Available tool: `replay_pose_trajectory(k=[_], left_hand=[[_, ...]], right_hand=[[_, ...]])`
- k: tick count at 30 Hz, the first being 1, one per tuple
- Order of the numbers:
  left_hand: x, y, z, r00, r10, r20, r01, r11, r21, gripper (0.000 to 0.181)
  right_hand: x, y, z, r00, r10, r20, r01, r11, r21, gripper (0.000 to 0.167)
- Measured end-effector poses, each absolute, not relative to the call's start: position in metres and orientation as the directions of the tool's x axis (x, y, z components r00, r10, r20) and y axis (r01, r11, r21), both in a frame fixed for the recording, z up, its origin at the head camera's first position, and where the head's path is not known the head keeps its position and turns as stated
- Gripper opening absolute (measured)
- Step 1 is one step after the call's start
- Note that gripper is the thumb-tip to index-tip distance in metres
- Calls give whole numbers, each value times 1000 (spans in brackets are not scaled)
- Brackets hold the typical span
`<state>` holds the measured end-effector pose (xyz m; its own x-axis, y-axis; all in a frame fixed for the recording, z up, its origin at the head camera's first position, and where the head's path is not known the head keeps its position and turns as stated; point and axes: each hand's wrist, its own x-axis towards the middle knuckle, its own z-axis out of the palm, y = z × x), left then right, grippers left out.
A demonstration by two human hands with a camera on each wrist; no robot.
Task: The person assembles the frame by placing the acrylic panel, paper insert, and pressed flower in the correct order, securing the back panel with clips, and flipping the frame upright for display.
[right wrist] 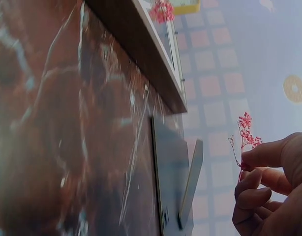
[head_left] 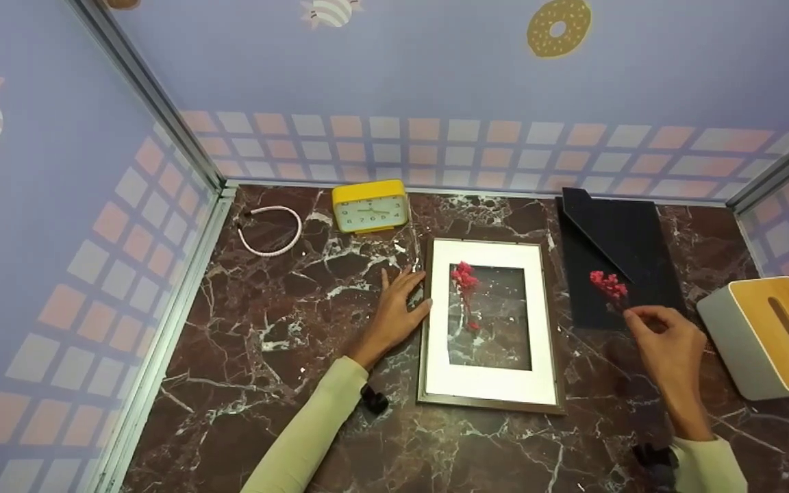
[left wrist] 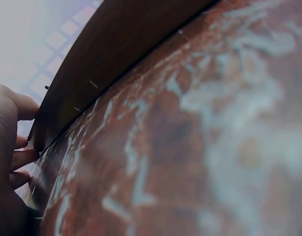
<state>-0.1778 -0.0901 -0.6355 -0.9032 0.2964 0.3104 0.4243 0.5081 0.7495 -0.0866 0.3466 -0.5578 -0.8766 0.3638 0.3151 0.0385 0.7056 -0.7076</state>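
Note:
A picture frame (head_left: 490, 390) with a white mat lies on the marble-patterned table. Inside its opening, toward the upper left, is a sprig of pink-red dried flowers (head_left: 464, 277). My left hand (head_left: 394, 311) touches the frame's left edge, fingers extended; the left wrist view shows thumb and fingertips against the frame's side (left wrist: 92, 69). To the right of the frame, my right hand (head_left: 672, 346) pinches a second dried flower sprig (head_left: 608, 284) between thumb and fingers. That sprig (right wrist: 245, 130) stands upright above the fingertips in the right wrist view, held off the table.
A black backing board (head_left: 590, 301) with a stand leg lies right of the frame. Farther right stands a tissue box (head_left: 750, 342) with a wooden lid. A yellow clock (head_left: 370, 205) and a pale headband (head_left: 298, 229) are at the back left. Patterned walls (head_left: 394, 82) enclose the table.

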Motion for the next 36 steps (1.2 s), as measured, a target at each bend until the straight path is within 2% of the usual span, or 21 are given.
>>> replay_pose_trajectory(k=[5,18,36], left_hand=[[-178,-89,-636,-905,283,316,422,514,747,55],[-178,-90,-635,-910,293,294,409,516,753,53],[-178,-89,-636,-909,286,302,410,496,765,53]], right_hand=[[-95,329,-557,-890,323,322,-4,700,-714,10],[-115,290,-562,-945,225,236,-37,646,-763,8],[-132,247,-574,-968,104,230,-114,634,-765,6]])
